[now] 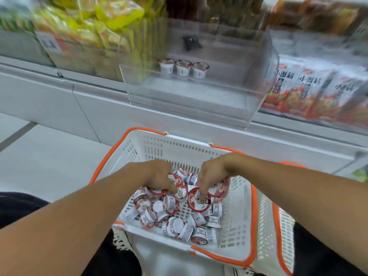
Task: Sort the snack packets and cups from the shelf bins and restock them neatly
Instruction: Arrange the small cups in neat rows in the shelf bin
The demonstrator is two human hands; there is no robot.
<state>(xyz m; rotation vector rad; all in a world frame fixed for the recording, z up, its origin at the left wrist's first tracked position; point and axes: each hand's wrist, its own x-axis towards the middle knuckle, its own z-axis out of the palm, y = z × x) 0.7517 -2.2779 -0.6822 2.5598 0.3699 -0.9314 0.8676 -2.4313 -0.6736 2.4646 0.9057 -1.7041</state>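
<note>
The white shelf (139, 108) runs across in front of me, beyond the basket, and everything on it is blurred. The white basket (237, 222) with orange rims and handles sits right below me, its far wall close to the shelf's base. A second white and orange basket (284, 232) stands just beside it on its right.

Straight beyond the basket, a clear plastic bin (199, 92) rests on the shelf. To the bin's right, red and white snack packets (310, 90) stand in a row. To its left and higher, yellow and green packets (95, 26) fill another bin, too smeared to read.

Both my bare forearms reach down into the basket. My left hand (157, 176) is curled with its fingers down among the cups near the far wall; I cannot tell whether it actually grips one. My right hand (213, 178), beside it, has its fingers bent and pinching the lid edge of a red-lidded cup (197, 204), which tilts toward me.

The loose cups (175, 222) lie heaped in the basket bottom, tipped every way, touching and overlapping. Three more cups (183, 68) stand upright in a tight row at the back of the clear bin.
</note>
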